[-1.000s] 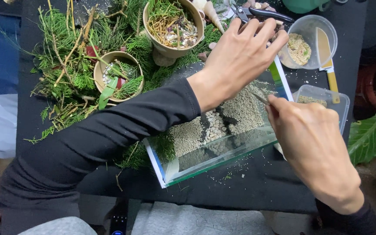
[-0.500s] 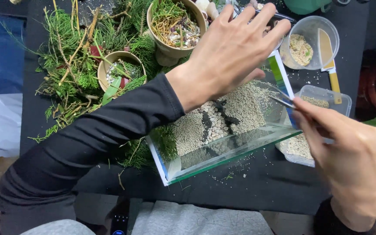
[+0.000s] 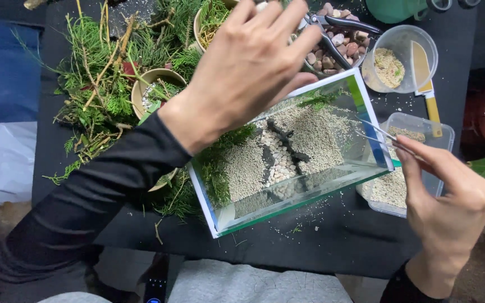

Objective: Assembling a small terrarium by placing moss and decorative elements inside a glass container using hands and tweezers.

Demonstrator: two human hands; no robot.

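A small glass tank (image 3: 287, 210) lies on the black table, filled with pale gravel, a strip of white pebbles, dark stones and green sprigs. My left hand (image 3: 248, 67) hovers flat above its far rim, fingers together, holding nothing. My right hand (image 3: 450, 193) is at the tank's right side, pinching metal tweezers (image 3: 378, 133) whose tips point over the right wall toward the gravel.
Green cuttings (image 3: 108, 84) and small pots with plants (image 3: 152, 90) crowd the back left. Scissors (image 3: 338, 33) lie over a bowl of brown pebbles. A round tub of grit (image 3: 399, 59) and a rectangular tub of gravel (image 3: 405, 179) stand on the right.
My left hand has lifted and drawn back from the tank's middle, uncovering the gravel. My right hand with the tweezers has shifted right and lower.
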